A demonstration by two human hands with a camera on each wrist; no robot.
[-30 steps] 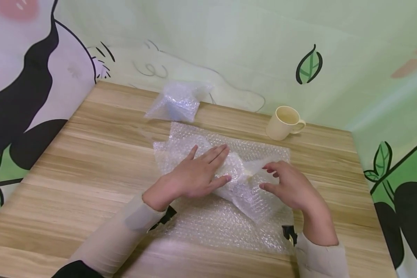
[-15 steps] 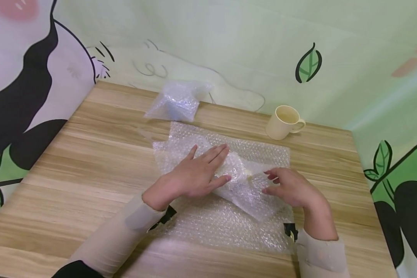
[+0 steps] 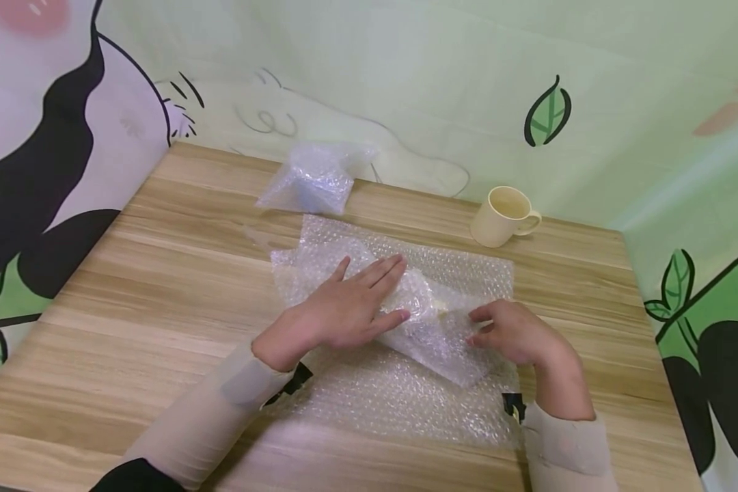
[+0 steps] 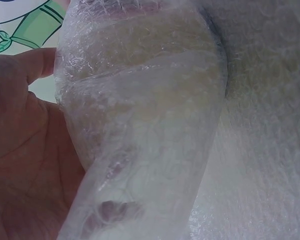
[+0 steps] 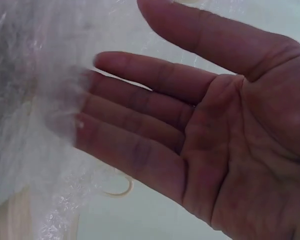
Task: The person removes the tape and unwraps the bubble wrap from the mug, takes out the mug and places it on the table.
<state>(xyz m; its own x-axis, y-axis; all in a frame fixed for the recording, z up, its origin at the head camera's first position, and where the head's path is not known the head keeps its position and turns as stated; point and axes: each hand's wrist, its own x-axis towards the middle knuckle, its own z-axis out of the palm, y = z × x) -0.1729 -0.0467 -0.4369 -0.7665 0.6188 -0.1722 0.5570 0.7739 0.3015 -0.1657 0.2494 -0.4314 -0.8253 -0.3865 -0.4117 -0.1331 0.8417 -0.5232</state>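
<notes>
Folded bubble wrap [image 3: 427, 352] lies on a larger flat bubble wrap sheet [image 3: 369, 403] in the middle of the table. Through its layers shows a pale yellowish, rounded thing [image 4: 155, 85], its kind hidden by the wrap. My left hand [image 3: 357, 307] rests on the bundle with fingers extended and thumb apart. At the bundle's right end is my right hand [image 3: 519, 331]. In the right wrist view its long fingers are nearly straight, their tips behind the clear wrap, and the thumb stands well away from them.
A cream mug [image 3: 498, 222] stands upright at the back right, handle to the right. Behind the sheet, near the wall, sits another bubble-wrapped bundle [image 3: 313, 181] with something bluish inside. The wooden table [image 3: 160, 294] meets a printed wall cloth [image 3: 406, 89].
My right hand has moved slightly down and toward me, and the raised wrap flap at the bundle's right end now lies lower. My left hand has stayed in place.
</notes>
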